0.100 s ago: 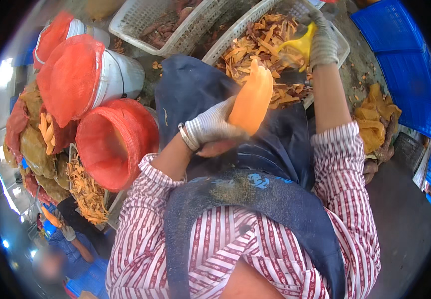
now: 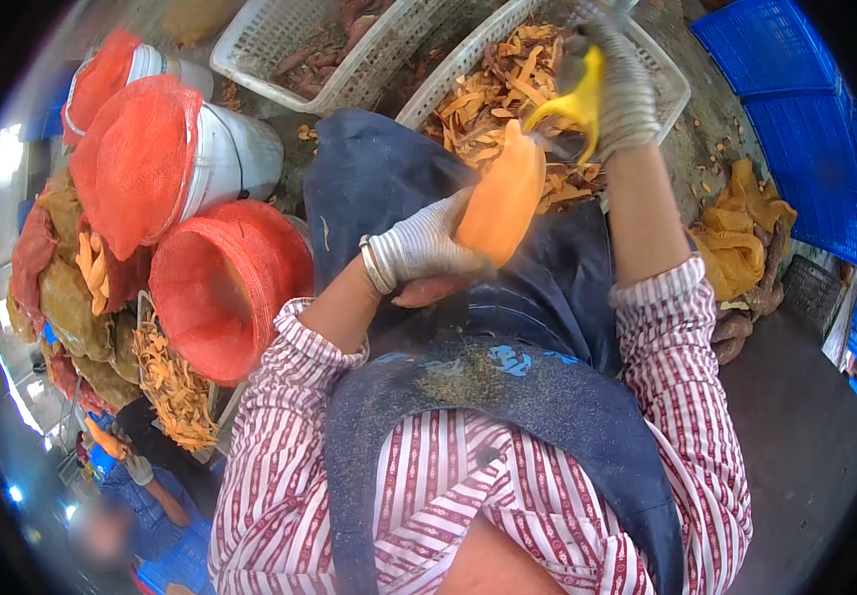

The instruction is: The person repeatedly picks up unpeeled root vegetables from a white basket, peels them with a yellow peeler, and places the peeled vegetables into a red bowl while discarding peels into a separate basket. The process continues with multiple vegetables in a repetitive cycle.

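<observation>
Peeled sweet potato (image 2: 501, 203) in gloved hands, peel basket (image 2: 674, 94) behind, red-netted buckets (image 2: 220, 283) left

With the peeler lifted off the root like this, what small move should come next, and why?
Probably bring the right hand and its yellow peeler back down onto the top of the peeled orange root for another stroke. The left hand holds the root upright over the apron, the peeler is raised above the basket of peelings, and the root's lower end, inside the glove, looks unpeeled.

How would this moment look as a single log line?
left hand: holds peeled orange root | right hand: grips yellow peeler | peelings: white basket
</observation>
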